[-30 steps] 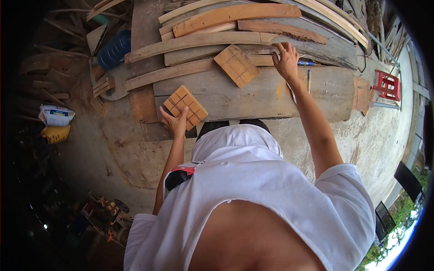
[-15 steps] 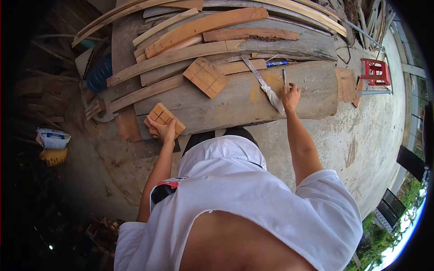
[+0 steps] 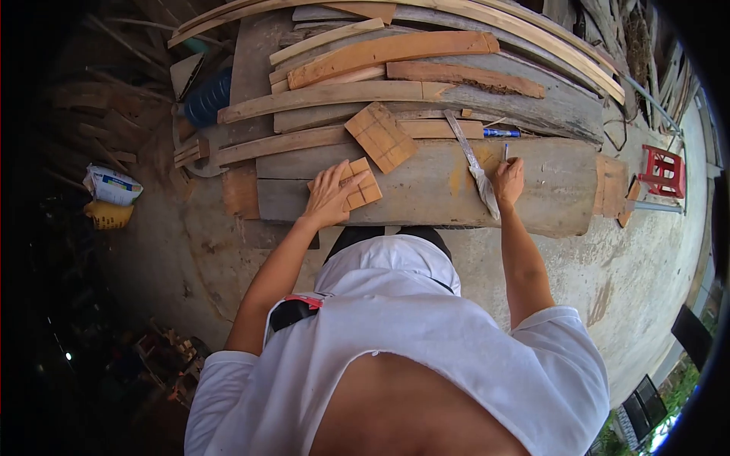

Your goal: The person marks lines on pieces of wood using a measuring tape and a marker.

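Grooved wooden block (image 3: 363, 188), laid on the broad grey plank (image 3: 426, 194) near its front edge, is pressed flat under the left hand (image 3: 328, 199), fingers spread. The right hand (image 3: 508, 181) is curled shut about a thin stick (image 3: 506, 152), beside a cloth-wrapped blade (image 3: 473, 163). Even downward pressure is judged advisable, so that sliding is prevented.

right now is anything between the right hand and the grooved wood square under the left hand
Yes: a flat metal tool with a rag-wrapped end lies on the plank beside the right hand, across that path.
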